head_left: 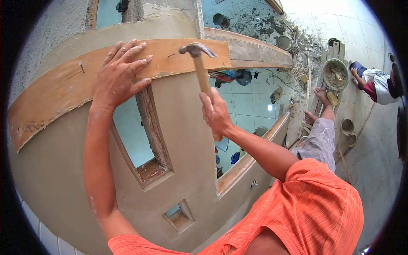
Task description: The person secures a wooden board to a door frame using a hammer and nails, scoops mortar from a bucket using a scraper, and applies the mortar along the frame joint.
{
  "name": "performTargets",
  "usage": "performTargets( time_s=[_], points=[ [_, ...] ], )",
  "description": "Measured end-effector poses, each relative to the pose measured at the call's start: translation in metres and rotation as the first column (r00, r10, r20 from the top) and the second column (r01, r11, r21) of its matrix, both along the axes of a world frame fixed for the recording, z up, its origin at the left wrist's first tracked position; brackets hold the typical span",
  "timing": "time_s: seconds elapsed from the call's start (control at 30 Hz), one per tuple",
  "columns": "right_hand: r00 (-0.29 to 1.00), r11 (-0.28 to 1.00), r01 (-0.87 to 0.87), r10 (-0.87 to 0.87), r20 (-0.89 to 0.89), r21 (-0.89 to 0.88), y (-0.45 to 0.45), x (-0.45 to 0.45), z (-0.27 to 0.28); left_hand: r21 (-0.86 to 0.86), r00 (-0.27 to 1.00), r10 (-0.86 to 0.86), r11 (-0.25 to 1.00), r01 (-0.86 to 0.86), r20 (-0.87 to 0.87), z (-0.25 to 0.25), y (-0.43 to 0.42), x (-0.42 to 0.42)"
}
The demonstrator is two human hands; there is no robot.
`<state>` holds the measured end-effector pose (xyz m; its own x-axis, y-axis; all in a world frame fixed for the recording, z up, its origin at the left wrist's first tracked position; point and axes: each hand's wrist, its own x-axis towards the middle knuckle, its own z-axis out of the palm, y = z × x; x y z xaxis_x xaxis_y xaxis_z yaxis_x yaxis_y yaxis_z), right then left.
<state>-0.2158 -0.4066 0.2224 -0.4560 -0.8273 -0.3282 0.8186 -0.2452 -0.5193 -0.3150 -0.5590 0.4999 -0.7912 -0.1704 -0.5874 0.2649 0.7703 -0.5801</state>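
Wall point(187, 148): smooth grey-brown plaster, seen from close above, stretching across most of the view
Room: pale tiled floor point(355, 32), with rubble point(306, 38) and tangled cables scattered toward the far right
Board point(51, 95): laid across the upper part of the wall, above the tall slot point(153, 127)
Hands: two; left hand point(121, 76) spread flat on the board, gripping nothing; right hand point(216, 112) wrapped round the handle of the hammer point(198, 70)
Hammer: one, its head over the board, just beside the right-hand nail point(171, 55); contact impossible to tell
Nails in the board: two, one on each side of the left hand; left-hand nail point(81, 67) standing proud
Small square hole point(180, 216): one, below the tall slot
Mixing bucket point(327, 83): one, round, holding a grey, lumpy mix
Other person point(384, 87): one, at far right, in a white and maroon top
Board make: orange-brown, thin, curved, rough along the lower edge
Hammer make: metal claw head, pale wooden handle
Slot edges: rough and crumbly inside, tapering in shape
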Motion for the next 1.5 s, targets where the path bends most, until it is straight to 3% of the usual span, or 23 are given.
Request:
performTargets(
  time_s=[0.03,0.1,0.13,0.17,0.27,0.3,0.37,0.43,0.5,0.53,0.67,0.77,0.9,0.97,1.03,1.13,1.17,1.27,1.3,1.33,1.43,1.47,1.5],
  points=[
    [1.000,1.000,0.005,-0.005,0.000,-0.003,0.002,0.002,0.000,-0.003,1.000,-0.005,1.000,0.005,0.000,0.001,0.000,0.000],
    [0.958,0.953,0.288,-0.286,-0.029,0.094,0.008,0.015,0.000,-0.006,1.000,0.026,1.000,-0.026,-0.016,0.000,0.003,0.000],
    [0.936,0.943,0.328,-0.332,0.116,0.057,0.003,0.024,0.000,-0.005,0.999,0.023,1.000,-0.023,-0.023,0.000,0.002,-0.001],
    [0.936,0.942,0.330,-0.334,0.111,0.058,-0.001,0.022,0.001,-0.003,1.000,0.023,1.000,-0.023,-0.018,0.001,0.002,-0.001],
    [1.000,1.000,-0.029,0.029,0.010,-0.004,0.001,0.004,-0.002,0.001,1.000,0.014,1.000,-0.014,-0.026,0.000,0.002,0.000],
    [1.000,1.000,-0.023,0.023,0.007,-0.009,0.002,0.004,-0.002,-0.001,1.000,0.000,1.000,0.000,-0.028,0.001,0.001,-0.001],
    [0.969,0.968,0.248,-0.248,0.015,0.032,0.007,0.010,0.000,0.003,0.999,0.008,1.000,-0.008,-0.038,0.001,0.002,0.000],
    [0.944,0.955,0.297,-0.289,0.157,-0.027,0.001,0.015,0.002,0.015,0.999,0.023,1.000,-0.023,-0.048,0.000,0.002,0.000],
    [1.000,1.000,-0.025,0.025,-0.019,-0.015,-0.002,0.003,0.003,0.019,1.000,0.009,1.000,-0.009,-0.024,0.001,0.001,-0.001],
    [0.993,1.000,0.005,-0.003,-0.117,0.020,-0.003,0.003,-0.004,0.016,1.000,0.003,1.000,-0.003,-0.026,0.001,0.001,-0.002],
    [0.988,0.988,0.152,-0.150,-0.045,0.032,0.003,0.004,0.006,0.026,0.999,0.007,1.000,-0.006,-0.038,0.002,0.003,-0.003],
    [0.997,1.000,-0.008,0.010,-0.070,0.023,0.018,-0.004,0.003,0.034,0.999,0.028,0.999,-0.027,-0.031,0.003,0.008,-0.002],
    [0.964,0.976,0.118,-0.068,-0.258,0.182,0.070,-0.034,-0.052,0.094,0.993,0.086,0.992,-0.079,-0.078,0.002,0.015,-0.003],
    [0.842,0.939,0.239,-0.074,-0.534,0.247,0.116,-0.065,-0.094,0.195,0.983,0.083,0.980,-0.051,-0.163,-0.014,0.027,-0.001],
    [0.777,0.895,0.262,0.027,-0.629,0.362,0.156,-0.095,-0.147,0.267,0.961,0.103,0.963,-0.032,-0.256,-0.046,0.043,0.002],
    [0.684,0.718,0.235,0.356,-0.636,0.655,0.207,-0.127,-0.201,0.593,0.840,0.340,0.805,-0.027,-0.422,-0.108,0.088,0.005],
    [0.681,0.708,0.235,0.369,-0.632,0.666,0.220,-0.133,-0.213,0.787,0.728,0.554,0.616,-0.032,-0.404,-0.143,0.106,0.009],
    [0.604,0.502,0.200,0.613,-0.510,0.841,0.259,-0.154,-0.244,0.995,0.411,0.906,0.103,0.007,-0.097,-0.262,0.162,0.029],
    [0.579,0.443,0.194,0.669,-0.467,0.875,0.273,-0.157,-0.251,0.994,0.446,0.889,0.103,0.027,-0.105,-0.305,0.179,0.041],
    [0.540,0.395,0.189,0.723,-0.431,0.899,0.286,-0.162,-0.263,0.996,0.424,0.904,-0.023,-0.091,0.060,-0.329,0.204,0.052],
    [0.584,0.456,0.135,0.681,-0.443,0.879,0.326,-0.168,-0.283,0.980,0.439,0.888,-0.060,-0.189,0.139,-0.337,0.226,0.089],
    [0.560,0.415,0.018,0.749,-0.353,0.909,0.327,-0.177,-0.263,0.980,0.369,0.927,0.005,-0.199,0.070,-0.320,0.223,0.097],
    [0.493,0.408,0.059,0.782,-0.382,0.911,0.343,-0.171,-0.285,0.968,0.327,0.932,0.208,-0.141,-0.153,-0.299,0.220,0.098]
  ],
)
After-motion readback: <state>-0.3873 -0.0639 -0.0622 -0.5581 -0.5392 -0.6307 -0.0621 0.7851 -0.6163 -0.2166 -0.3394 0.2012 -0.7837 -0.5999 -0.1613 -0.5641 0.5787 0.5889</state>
